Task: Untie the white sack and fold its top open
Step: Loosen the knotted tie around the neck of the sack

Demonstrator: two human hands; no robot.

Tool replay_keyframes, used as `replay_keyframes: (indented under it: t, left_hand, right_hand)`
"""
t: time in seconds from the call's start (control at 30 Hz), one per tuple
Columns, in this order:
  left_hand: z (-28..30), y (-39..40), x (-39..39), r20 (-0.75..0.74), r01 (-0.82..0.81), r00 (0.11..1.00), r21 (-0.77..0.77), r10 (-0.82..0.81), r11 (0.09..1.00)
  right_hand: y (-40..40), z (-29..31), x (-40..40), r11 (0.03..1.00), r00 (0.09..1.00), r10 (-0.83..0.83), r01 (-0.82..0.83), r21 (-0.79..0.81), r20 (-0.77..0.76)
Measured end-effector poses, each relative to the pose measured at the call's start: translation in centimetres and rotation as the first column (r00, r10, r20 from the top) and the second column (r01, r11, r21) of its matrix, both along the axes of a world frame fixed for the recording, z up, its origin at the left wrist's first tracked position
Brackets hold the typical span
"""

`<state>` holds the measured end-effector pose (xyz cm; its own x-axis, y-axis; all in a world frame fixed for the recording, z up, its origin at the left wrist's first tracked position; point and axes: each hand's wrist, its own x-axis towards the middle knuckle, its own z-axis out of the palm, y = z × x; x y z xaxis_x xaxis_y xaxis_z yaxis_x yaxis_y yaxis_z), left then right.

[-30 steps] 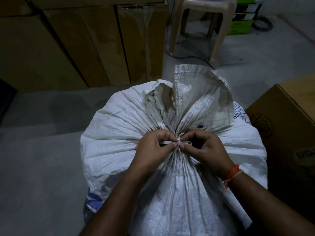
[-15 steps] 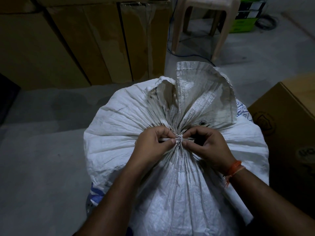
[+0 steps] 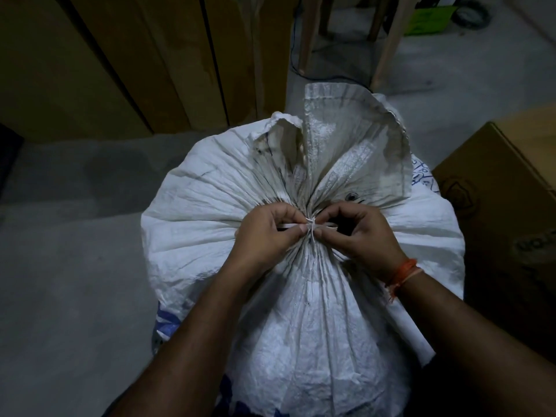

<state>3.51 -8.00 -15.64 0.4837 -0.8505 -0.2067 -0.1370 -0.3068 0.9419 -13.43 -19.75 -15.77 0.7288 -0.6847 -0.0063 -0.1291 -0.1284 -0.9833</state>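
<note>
A full white sack (image 3: 304, 311) stands upright on a grey concrete floor (image 3: 69, 281), its neck gathered tight under a thin white tie (image 3: 311, 228) at the middle of the bulging top. A person leans over it from the near side. The left hand (image 3: 264, 233) pinches a flat strand of the tie between thumb and curled fingers, just left of the knot; the right hand (image 3: 364, 233), an orange thread band (image 3: 403, 272) at its wrist, pinches the strand or loop on the knot's right side, fingers arched over it. The two hands almost touch across the knot.

The job looks to be at its very start: the knot is not yet undone, pleats still radiate from it, and the loose mouth of the sack (image 3: 352, 139) stands bunched on the far side, not folded back. Loosening the tie, pulling it free and rolling the top open all appear to remain.

Cardboard cartons (image 3: 135, 61) line the far left, another carton (image 3: 505, 188) sits close on the right, and the legs of a plastic stool (image 3: 388, 40) show beyond.
</note>
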Motion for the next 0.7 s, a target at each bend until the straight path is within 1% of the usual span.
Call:
replay_keyframes:
  t: [0.37,0.5,0.53,0.7]
  left_hand:
    - [-0.1,0.0,-0.1,0.038,0.006,0.999,0.021,-0.006,1.0]
    - [0.4,0.0,-0.2,0.009,0.008,1.0,0.02,-0.008,1.0]
    - [0.5,0.1,-0.2,-0.003,0.009,1.0,0.022,-0.009,1.0]
    - [0.9,0.1,-0.4,-0.057,0.002,0.998,0.016,-0.001,1.0]
  right_hand:
    - [0.1,0.1,0.1,1.0,1.0,0.01,-0.01,-0.026,0.002]
    - [0.4,0.5,0.0,0.976,0.998,0.011,-0.026,-0.216,-0.069]
    - [0.5,0.6,0.0,0.97,0.996,0.014,-0.034,-0.242,-0.084]
    - [0.7,0.7,0.1,0.983,0.999,-0.006,-0.004,-0.181,-0.05]
